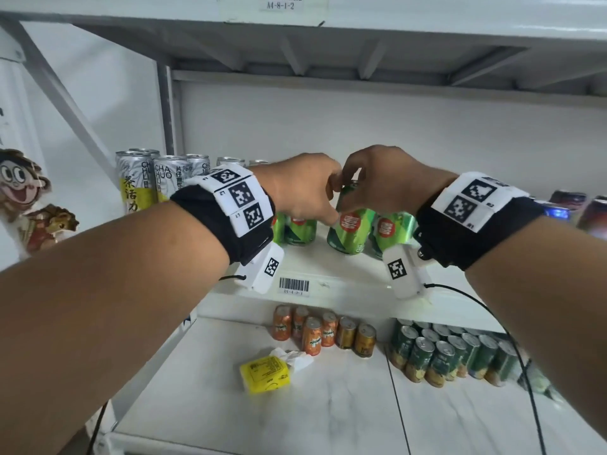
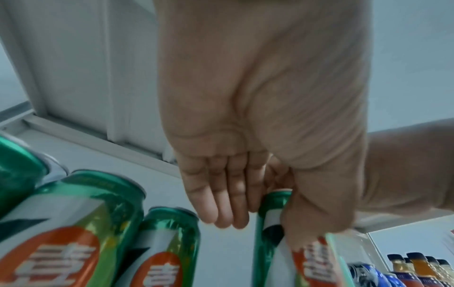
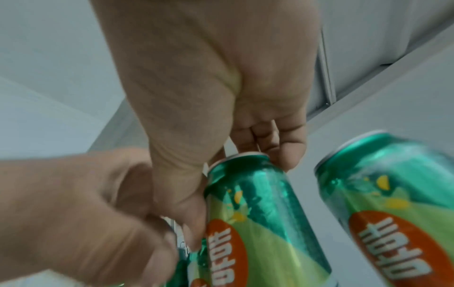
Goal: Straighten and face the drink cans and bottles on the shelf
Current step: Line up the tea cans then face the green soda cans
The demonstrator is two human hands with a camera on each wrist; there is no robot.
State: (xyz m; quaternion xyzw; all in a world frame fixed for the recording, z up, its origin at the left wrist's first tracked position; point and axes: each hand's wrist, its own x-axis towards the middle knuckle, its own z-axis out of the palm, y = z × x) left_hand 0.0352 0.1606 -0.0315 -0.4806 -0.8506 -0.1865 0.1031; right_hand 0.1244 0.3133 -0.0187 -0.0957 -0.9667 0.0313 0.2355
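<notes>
Can getting turned label-out, both hands on it

Green can (image 1: pixel 351 221) in the middle of the shelf (image 1: pixel 328 274) is the one being worked on. It sits toward the near edge, between a green can on its left (image 1: pixel 300 229) and another on its right (image 1: pixel 392 229), and it looks tipped a bit to the left instead of standing straight. The orange badge already points roughly at the camera, so my guess is this is a final twist to line it up with its neighbours, which show the same badge out front.

Right hand (image 1: pixel 381 182) comes down over the top. In the right wrist view its thumb runs down the left side of the can (image 3: pixel 260 219) and the fingers (image 3: pixel 290 153) curl behind the rim, so it's clamped on the upper part. Left hand (image 1: pixel 302 188) pinches the same can from the left. In the left wrist view the thumb presses on the label while three fingers (image 2: pixel 221 205) hang straight and loose, touching nothing. The two hands are knuckle to knuckle above it.

Both wrists are bent down, with the forearms reaching in from the near side under the upper shelf.

Further out: tall silver cans (image 1: pixel 138 182) at the far left, and orange cans (image 1: pixel 312 336) and dark green cans (image 1: pixel 450 353) on the shelf below, with a yellow packet (image 1: pixel 264 372) lying near them.
</notes>
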